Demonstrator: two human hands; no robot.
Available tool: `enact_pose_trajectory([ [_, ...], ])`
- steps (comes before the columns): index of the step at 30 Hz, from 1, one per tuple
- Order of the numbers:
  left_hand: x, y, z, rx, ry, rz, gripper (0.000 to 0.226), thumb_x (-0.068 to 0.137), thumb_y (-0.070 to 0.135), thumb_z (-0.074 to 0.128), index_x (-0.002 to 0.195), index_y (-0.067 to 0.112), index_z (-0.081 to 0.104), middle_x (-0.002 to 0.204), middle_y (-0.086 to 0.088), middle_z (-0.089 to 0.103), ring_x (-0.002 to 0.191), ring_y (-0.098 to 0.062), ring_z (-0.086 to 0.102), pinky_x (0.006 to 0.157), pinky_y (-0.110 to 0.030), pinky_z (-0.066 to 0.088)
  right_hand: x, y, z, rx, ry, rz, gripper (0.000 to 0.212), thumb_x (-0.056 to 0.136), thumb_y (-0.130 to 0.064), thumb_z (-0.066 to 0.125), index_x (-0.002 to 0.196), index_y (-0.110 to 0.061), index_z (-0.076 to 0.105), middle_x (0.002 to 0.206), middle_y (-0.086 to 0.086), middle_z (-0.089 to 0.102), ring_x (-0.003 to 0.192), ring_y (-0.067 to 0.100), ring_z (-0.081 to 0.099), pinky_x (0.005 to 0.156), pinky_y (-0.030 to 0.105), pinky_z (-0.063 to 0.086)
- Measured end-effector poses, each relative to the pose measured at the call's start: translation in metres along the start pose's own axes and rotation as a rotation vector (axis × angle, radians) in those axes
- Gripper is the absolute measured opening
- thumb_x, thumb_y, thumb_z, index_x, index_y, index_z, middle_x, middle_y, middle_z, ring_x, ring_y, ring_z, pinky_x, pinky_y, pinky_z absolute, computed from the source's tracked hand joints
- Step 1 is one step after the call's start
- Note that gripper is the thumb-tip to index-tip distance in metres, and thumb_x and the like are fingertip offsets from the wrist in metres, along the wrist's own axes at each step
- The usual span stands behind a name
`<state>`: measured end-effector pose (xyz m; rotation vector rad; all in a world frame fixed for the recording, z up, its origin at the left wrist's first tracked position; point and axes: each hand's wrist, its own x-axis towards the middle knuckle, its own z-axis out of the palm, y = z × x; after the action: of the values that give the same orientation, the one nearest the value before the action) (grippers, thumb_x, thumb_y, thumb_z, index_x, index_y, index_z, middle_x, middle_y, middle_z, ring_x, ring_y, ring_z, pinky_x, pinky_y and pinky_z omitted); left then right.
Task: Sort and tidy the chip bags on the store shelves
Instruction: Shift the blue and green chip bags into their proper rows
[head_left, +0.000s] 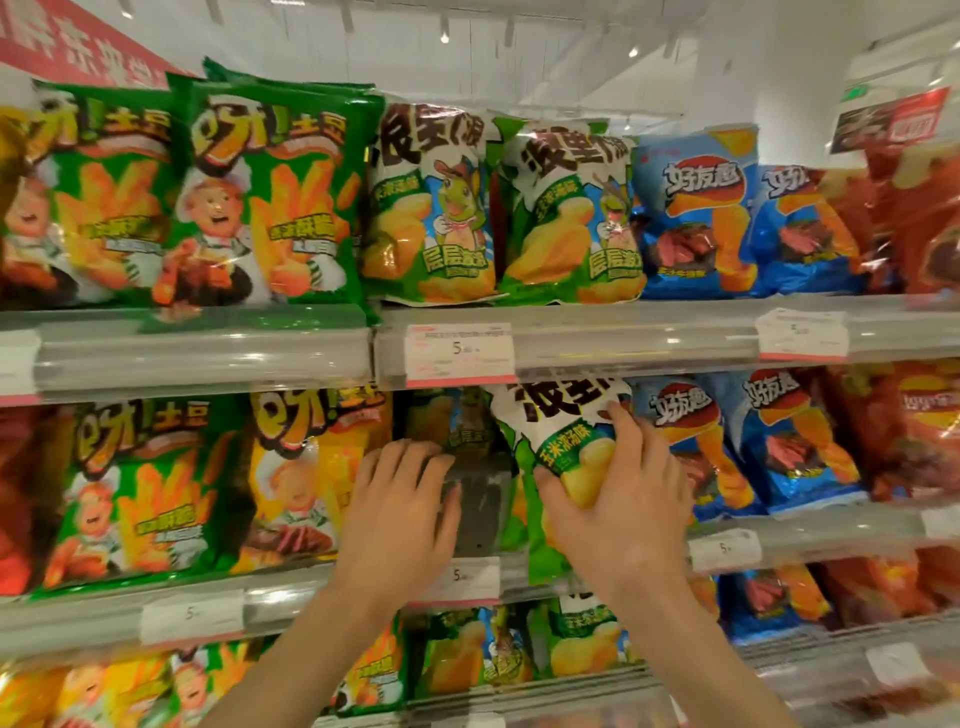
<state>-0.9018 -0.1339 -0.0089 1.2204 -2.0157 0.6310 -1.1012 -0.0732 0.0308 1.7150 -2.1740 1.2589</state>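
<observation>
white-green chip bag (558, 441) sits tilted at the front edge of the middle shelf (810, 540), its top leaning left under the price rail of the top shelf (649, 338). right hand (623, 499) grips it, fingers curled over the bag's right side & thumb pressing the lower left. left hand (400, 514) is just beside it to the left, fingers straight & spread, reaching into the dark gap (478, 499) in that row; holds nothing. another bag of the same kind (457, 421) sits farther back in the gap, partly hidden.

mid shelf, left of the gap: 1 yellow chef bag (306, 467), then 1 green chef bag (140, 493), red at the far left edge. right of the held bag: 2 blue bags (779, 447), then red bags (904, 431).

top shelf: 2 green chef bags (270, 187) in front, 2 white-green bags (431, 208), 2 blue bags (696, 208), red ones at the right edge.

price tags (460, 353) w/ "5" clipped on the shelf rails; 6 visible, some blurred. bottom shelf has more yellow, white-green & blue bags, count unclear.
</observation>
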Motion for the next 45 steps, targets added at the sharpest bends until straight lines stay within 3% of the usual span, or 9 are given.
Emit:
enact_pose_trajectory([
  [5,-0.009,-0.038,-0.017,0.125,-0.004,0.073,0.034,0.092,0.029,0.051,0.111,0.009,0.071,0.128,-0.012,0.063,0.123,-0.035,0.053,0.109,-0.051,0.035,-0.014,-0.046,0.031,0.023,0.142,-0.047,0.09,0.077,-0.064,0.065,0.147,-0.02,0.031,0.147,0.012,0.04,0.133,0.034,0.038,0.111,0.057,0.032],
  [10,-0.014,-0.063,-0.032,0.173,-0.042,-0.011,0.053,0.094,0.039,0.055,0.139,0.01,0.057,0.152,-0.013,0.046,0.145,-0.036,0.036,0.119,-0.055,0.024,-0.018,-0.081,0.055,0.074,0.156,-0.011,0.091,0.078,-0.067,0.063,0.146,-0.016,0.031,0.147,0.013,0.038,0.132,0.035,0.037,0.109,0.054,0.031],
  [13,-0.019,-0.076,-0.034,0.208,-0.097,-0.035,0.058,0.097,0.046,0.049,0.145,0.013,0.051,0.158,-0.013,0.038,0.151,-0.034,0.026,0.12,-0.056,0.022,-0.019,-0.092,0.069,0.135,0.14,0.027,0.094,0.079,-0.067,0.062,0.149,-0.015,0.028,0.148,0.013,0.035,0.134,0.034,0.034,0.107,0.054,0.032],
  [18,-0.023,-0.09,-0.037,0.241,-0.097,-0.037,0.058,0.098,0.047,0.046,0.144,0.013,0.052,0.157,-0.014,0.039,0.15,-0.035,0.026,0.12,-0.056,0.022,-0.025,-0.105,0.093,0.15,0.116,0.07,0.097,0.077,-0.074,0.049,0.151,-0.014,0.029,0.149,0.017,0.035,0.135,0.038,0.035,0.108,0.053,0.03],
  [25,-0.029,-0.106,-0.043,0.252,-0.099,-0.013,0.059,0.097,0.046,0.048,0.146,0.015,0.05,0.157,-0.013,0.039,0.15,-0.035,0.027,0.12,-0.056,0.022,-0.026,-0.112,0.115,0.084,0.152,0.05,0.096,0.08,-0.075,0.054,0.149,-0.012,0.03,0.145,0.021,0.037,0.13,0.039,0.039,0.104,0.054,0.036],
  [33,-0.029,-0.095,-0.052,0.128,-0.025,0.06,0.055,0.098,0.043,0.048,0.144,0.013,0.051,0.152,-0.011,0.045,0.143,-0.032,0.038,0.122,-0.051,0.021,-0.031,-0.099,0.109,-0.026,0.051,-0.029,0.098,0.081,-0.087,0.029,0.155,-0.022,0.024,0.155,0.018,0.029,0.14,0.038,0.031,0.111,0.056,0.028],
  [39,-0.013,-0.049,-0.041,0.042,-0.052,0.119,0.056,0.101,0.049,0.041,0.15,0.021,0.043,0.162,-0.012,0.031,0.149,-0.033,0.028,0.119,-0.052,0.027,-0.024,-0.066,0.079,0.025,-0.01,-0.153,0.068,0.094,-0.069,0.015,0.152,-0.035,0.029,0.159,0.009,0.023,0.147,0.028,0.019,0.118,0.051,0.019],
  [43,-0.003,-0.028,-0.022,0.069,-0.124,0.135,0.064,0.1,0.06,0.039,0.154,0.025,0.037,0.167,-0.01,0.02,0.155,-0.03,0.014,0.121,-0.054,0.021,-0.007,-0.028,0.058,0.023,-0.039,-0.234,0.052,0.103,-0.05,0.031,0.152,-0.032,0.028,0.157,0.006,0.022,0.145,0.025,0.019,0.117,0.046,0.022],
  [45,0.0,-0.02,-0.014,0.098,-0.143,0.141,0.068,0.1,0.063,0.039,0.153,0.021,0.04,0.167,-0.01,0.02,0.155,-0.028,0.013,0.12,-0.056,0.024,0.007,-0.005,0.05,-0.024,0.004,-0.245,0.052,0.1,-0.042,0.037,0.149,-0.024,0.036,0.155,0.012,0.028,0.143,0.031,0.027,0.115,0.053,0.03],
])
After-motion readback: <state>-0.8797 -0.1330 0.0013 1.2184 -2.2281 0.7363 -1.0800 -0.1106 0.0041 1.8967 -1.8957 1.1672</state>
